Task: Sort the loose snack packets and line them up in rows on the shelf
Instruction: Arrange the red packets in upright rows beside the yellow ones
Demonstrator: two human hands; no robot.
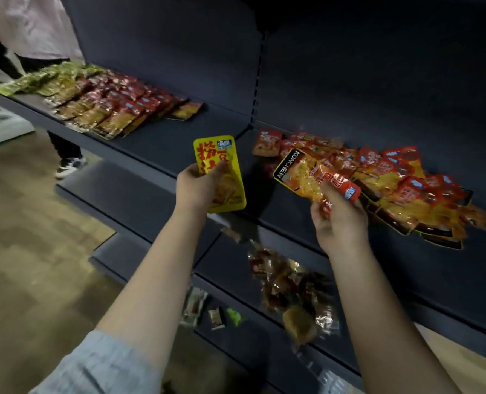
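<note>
Nearest, the left hand is clamped on a yellow packet and the right hand on orange packets; judged light, limp, slippery, best pinched at sealed edges.

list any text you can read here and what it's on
"KONCHEW": black edge strip of the orange packet in the right hand.
Large red Chinese characters on the yellow packet in the left hand: partly covered, not legible.
Print on the loose pile and sorted rows: too blurred.
</note>
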